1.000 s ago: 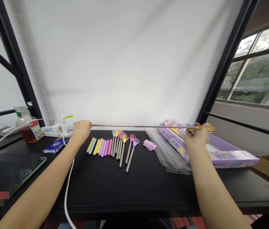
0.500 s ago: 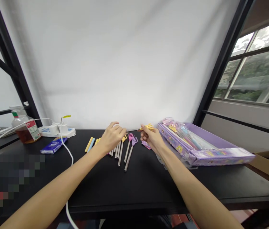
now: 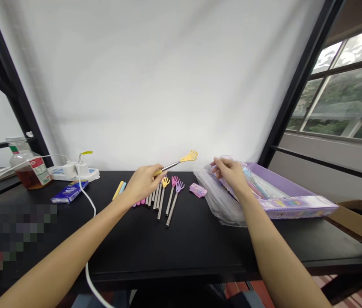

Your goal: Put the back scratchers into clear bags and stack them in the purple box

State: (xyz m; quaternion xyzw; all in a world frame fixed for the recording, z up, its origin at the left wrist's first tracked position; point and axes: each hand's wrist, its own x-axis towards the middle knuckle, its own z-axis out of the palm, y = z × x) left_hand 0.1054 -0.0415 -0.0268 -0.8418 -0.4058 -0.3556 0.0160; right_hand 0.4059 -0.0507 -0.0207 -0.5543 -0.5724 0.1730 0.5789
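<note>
Left hand [image 3: 142, 185]: I have it at about 11 o'clock, its fingers [image 3: 155, 171] closed around the yellow grip end of a slim steel back scratcher [image 3: 171, 167].

Held tool: the shaft tilts up toward 1 o'clock, and its yellow plastic hand-shaped head [image 3: 189, 156] is raised clear of the worktop.

Right hand [image 3: 229, 173]: at about 1 o'clock, fingers curled down at the near corner of a lilac cardboard tray [image 3: 292, 205], on or just above a crinkled clear plastic bag [image 3: 219, 205]. I cannot tell whether they are gripping anything.

Row below the left hand: steel back scratchers with pink, purple and yellow plastic heads [image 3: 171, 186] lie side by side, with pastel plastic handle sleeves [image 3: 118, 190] at their left, partly hidden by my wrist.

Between the hands: a small pink printed card [image 3: 197, 190] lies flat, just beside the row.

Worktop: black [image 3: 200, 248], carrying everything here.

Toward 10 o'clock: a blue tissue packet [image 3: 69, 191], a white power strip [image 3: 72, 172], a white cable [image 3: 87, 209] and a plastic bottle of amber liquid [image 3: 28, 171].

Toward 3 o'clock: a brown cardboard box [image 3: 357, 224] at the worktop's end.
</note>
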